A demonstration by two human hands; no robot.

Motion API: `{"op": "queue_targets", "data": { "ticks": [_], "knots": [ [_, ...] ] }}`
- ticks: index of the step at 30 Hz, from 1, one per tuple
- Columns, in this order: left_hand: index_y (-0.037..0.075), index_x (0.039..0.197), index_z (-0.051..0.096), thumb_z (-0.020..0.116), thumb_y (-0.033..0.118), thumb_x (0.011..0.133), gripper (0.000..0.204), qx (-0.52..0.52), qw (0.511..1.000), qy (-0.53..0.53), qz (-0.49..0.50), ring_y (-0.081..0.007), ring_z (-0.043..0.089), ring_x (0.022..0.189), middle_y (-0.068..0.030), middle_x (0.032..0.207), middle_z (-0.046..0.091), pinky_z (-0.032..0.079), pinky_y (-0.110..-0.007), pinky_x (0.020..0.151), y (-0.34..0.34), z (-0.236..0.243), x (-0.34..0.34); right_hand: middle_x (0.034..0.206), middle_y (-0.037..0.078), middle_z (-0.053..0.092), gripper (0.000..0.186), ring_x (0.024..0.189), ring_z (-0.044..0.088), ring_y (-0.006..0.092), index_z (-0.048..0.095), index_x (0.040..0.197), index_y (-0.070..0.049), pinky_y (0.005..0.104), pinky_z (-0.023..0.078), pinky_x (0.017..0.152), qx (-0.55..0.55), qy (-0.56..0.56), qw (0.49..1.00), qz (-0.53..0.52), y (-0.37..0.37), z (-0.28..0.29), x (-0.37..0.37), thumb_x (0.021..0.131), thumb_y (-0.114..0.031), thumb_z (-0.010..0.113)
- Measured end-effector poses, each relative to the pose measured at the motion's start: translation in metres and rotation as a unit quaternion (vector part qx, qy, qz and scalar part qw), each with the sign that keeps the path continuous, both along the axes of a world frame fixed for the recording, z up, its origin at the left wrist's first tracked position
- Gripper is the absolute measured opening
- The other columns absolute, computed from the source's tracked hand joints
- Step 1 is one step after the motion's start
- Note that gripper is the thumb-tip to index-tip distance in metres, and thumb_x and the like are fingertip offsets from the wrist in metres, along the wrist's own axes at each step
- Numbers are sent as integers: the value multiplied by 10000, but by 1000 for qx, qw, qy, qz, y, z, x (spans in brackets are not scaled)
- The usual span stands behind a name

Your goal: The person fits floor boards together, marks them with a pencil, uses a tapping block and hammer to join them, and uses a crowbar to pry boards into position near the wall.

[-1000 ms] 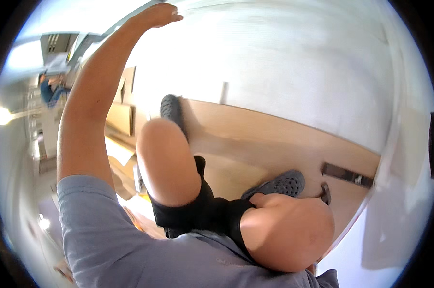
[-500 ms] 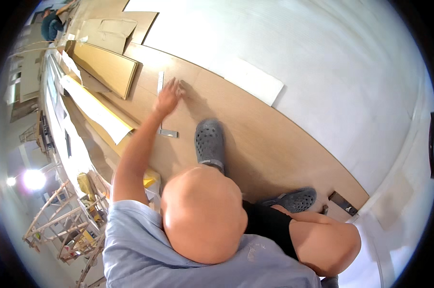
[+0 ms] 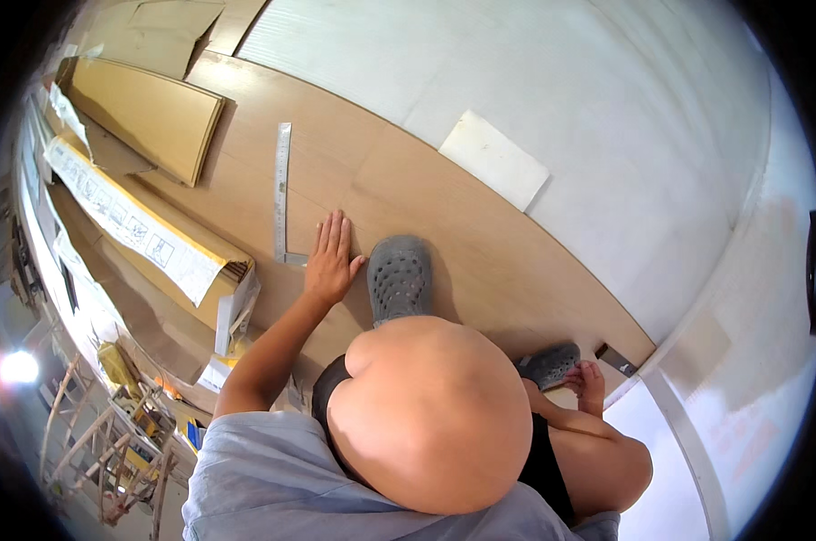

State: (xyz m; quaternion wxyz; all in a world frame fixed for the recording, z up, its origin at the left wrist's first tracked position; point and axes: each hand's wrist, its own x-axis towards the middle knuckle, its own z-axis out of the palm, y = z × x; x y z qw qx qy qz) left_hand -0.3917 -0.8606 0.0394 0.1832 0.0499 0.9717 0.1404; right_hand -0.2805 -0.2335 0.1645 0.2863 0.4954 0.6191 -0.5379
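My left hand (image 3: 333,263) lies flat on the wood-look floor planks (image 3: 408,194), fingers stretched out, just left of a grey clog (image 3: 401,278) on my foot. It covers part of the short arm of a metal try square (image 3: 282,189), whose long ruled arm points away from me. Down at the right, my right hand (image 3: 590,382) is held low beside the other clog (image 3: 550,365). Its fingers are bent together; what they hold, if anything, is hidden. Close by, a dark metal bar (image 3: 616,359) sits at the end of the planks by the wall.
A white rectangular sheet (image 3: 495,160) lies by the plank edge on pale underlay (image 3: 597,99). At the left are stacked planks (image 3: 146,108) and a long opened carton (image 3: 137,216). A wooden frame (image 3: 110,451) and a bright lamp (image 3: 18,367) stand at the lower left.
My left hand has come back toward me and now rests flat by the square's short arm. My right hand shows more clearly beside the clog. The view has shifted.
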Motion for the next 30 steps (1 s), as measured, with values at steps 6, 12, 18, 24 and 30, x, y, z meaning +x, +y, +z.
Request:
{"op": "queue_targets", "data": {
  "ticks": [6, 12, 18, 24, 30],
  "knots": [
    [-73, 1546, 278, 619, 328, 966, 783, 58, 998, -8, 18, -406, 190, 1538, -256, 1649, 215, 136, -502, 1267, 4, 7, -5, 885, 116, 716, 270, 884, 714, 257, 623, 1137, -60, 419, 597, 786, -135, -26, 987, -87, -32, 20, 31, 1011, -299, 618],
    [-65, 1519, 347, 667, 298, 929, 763, 67, 998, -21, 5, -384, 244, 1523, -229, 1641, 258, 191, -510, 1255, -4, 17, 25, 887, 115, 714, 316, 925, 699, 285, 639, 1145, -36, 415, 559, 867, -210, -7, 961, -178, -122, 70, -20, 1032, -320, 561],
    [-54, 1485, 412, 665, 230, 921, 680, 62, 998, 15, -18, -397, 290, 1496, -221, 1607, 321, 220, -512, 1247, -13, 14, -5, 943, 118, 684, 327, 988, 650, 227, 618, 1140, 2, 363, 494, 938, -308, -2, 950, 56, -181, 63, -97, 1041, -302, 548],
    [64, 1352, 601, 620, 106, 936, 418, 140, 984, 111, -27, -361, 550, 1247, -156, 1380, 576, 459, -457, 1061, -19, -9, -127, 976, 106, 690, 269, 931, 655, 185, 617, 1142, 8, 332, 522, 869, -247, 12, 935, 254, -198, 28, -149, 1027, -235, 589],
    [92, 1031, 732, 653, 76, 865, 185, 92, 970, 78, -210, -308, 647, 1028, -99, 1090, 697, 537, -423, 863, -4, -19, -290, 914, 85, 705, 269, 889, 674, 174, 636, 1100, -9, 325, 527, 815, -132, 47, 928, 345, -210, -6, -187, 995, -257, 621]
  ]
}}
